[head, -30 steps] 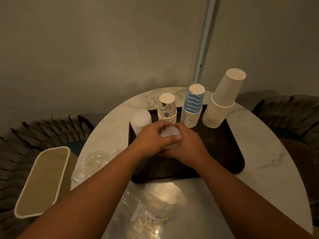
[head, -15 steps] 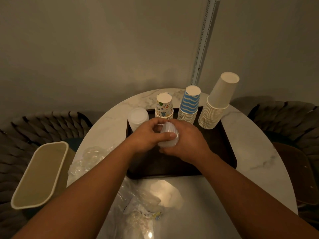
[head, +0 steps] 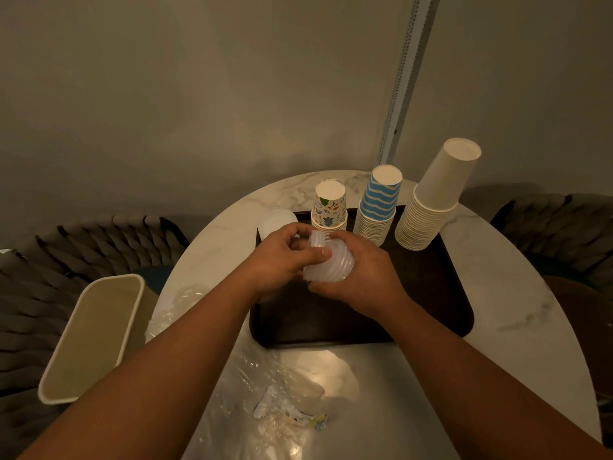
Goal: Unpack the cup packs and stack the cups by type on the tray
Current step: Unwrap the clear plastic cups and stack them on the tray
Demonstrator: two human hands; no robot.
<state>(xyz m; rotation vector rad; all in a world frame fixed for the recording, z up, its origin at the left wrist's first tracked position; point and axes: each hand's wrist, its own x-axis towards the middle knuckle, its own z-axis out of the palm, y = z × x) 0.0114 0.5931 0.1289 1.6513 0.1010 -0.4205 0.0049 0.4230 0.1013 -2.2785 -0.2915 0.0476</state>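
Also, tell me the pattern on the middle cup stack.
Blue and white wavy stripes on the middle cup stack, in the head view.

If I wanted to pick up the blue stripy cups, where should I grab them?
Probably grab the blue striped stack around its lower half, where the packed rims give your fingers ridges to hold. The cups stand upside down on the tray, so a grab at the top would likely lift only the top cup. Come in from the front right, through the gap beside the plain white stack.
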